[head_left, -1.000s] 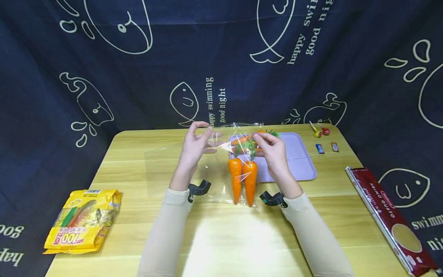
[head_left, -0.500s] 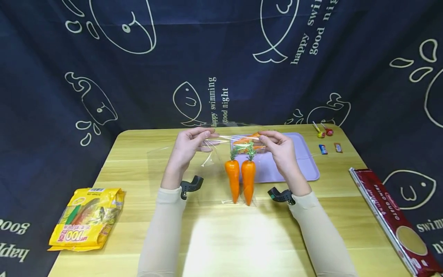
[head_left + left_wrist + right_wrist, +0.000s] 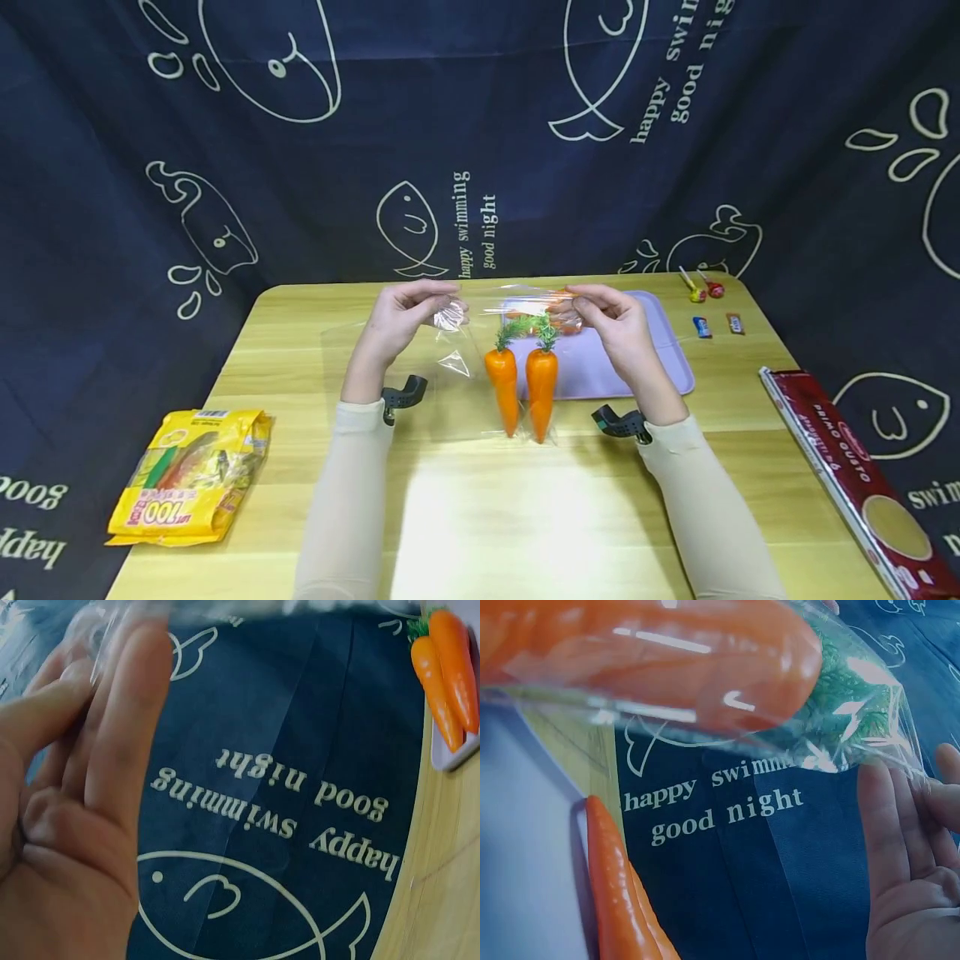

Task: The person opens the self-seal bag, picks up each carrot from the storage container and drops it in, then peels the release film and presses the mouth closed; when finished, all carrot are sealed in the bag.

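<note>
A clear plastic bag (image 3: 454,364) hangs upright from both hands above the table. Two orange carrots (image 3: 503,389) with green tops stand inside it, points down. My left hand (image 3: 397,318) pinches the bag's upper left part; crumpled film shows between thumb and fingers in the left wrist view. At the upper right, my right hand (image 3: 617,323) pinches the film, just beyond the leafy end of a bagged carrot (image 3: 667,664) in the right wrist view. Behind the bag, two more carrots (image 3: 454,671) lie on a light purple tray (image 3: 660,350).
A yellow candy bag (image 3: 187,479) lies at the left. Right of the tray are two lollipops (image 3: 697,294) and two small wrapped candies (image 3: 702,327). A long red spaghetti pack (image 3: 843,467) lies along the right edge. A faint clear sheet (image 3: 345,375) lies left of centre.
Both hands have moved apart, drawing the top of the bag wider and straighter. The two bagged carrots have shifted slightly, with the left one tilting more.
</note>
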`<state>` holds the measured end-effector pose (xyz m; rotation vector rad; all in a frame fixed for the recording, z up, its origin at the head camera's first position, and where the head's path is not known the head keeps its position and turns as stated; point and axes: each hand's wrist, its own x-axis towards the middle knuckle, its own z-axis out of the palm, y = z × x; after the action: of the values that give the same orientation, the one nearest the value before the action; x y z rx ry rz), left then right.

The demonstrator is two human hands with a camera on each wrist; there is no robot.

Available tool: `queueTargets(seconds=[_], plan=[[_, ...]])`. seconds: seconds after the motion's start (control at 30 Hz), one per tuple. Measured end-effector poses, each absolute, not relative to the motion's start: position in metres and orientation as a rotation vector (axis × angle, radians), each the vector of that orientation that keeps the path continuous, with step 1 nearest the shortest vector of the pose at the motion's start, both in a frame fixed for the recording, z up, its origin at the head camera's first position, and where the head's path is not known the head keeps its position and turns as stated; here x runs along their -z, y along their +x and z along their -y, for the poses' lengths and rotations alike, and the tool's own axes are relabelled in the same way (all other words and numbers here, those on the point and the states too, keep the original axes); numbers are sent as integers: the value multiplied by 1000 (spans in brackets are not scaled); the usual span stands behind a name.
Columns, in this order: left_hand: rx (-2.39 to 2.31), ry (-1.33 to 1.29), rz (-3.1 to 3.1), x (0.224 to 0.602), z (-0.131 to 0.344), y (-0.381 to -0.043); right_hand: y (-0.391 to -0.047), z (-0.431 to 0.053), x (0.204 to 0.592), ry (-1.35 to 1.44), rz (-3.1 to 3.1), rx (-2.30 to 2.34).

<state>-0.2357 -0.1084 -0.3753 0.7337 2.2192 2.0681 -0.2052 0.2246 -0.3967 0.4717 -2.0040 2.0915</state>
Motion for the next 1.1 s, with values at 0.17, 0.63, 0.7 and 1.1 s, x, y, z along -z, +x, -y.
queueTargets(seconds=[0.17, 0.63, 0.7, 1.1], plan=[[-2000, 795, -2187, 379, 113, -238, -202, -229, 398, 451, 2143, -1896], [-1958, 763, -2053, 381, 123, -236, -197, -236, 401, 843, 2198, -1580], [-2000, 736, -2043, 382, 120, -237, -197, -233, 401, 823, 2166, -1599], [-2033, 772, -2092, 391, 108, -241, -200, -222, 396, 594, 2120, -1574]])
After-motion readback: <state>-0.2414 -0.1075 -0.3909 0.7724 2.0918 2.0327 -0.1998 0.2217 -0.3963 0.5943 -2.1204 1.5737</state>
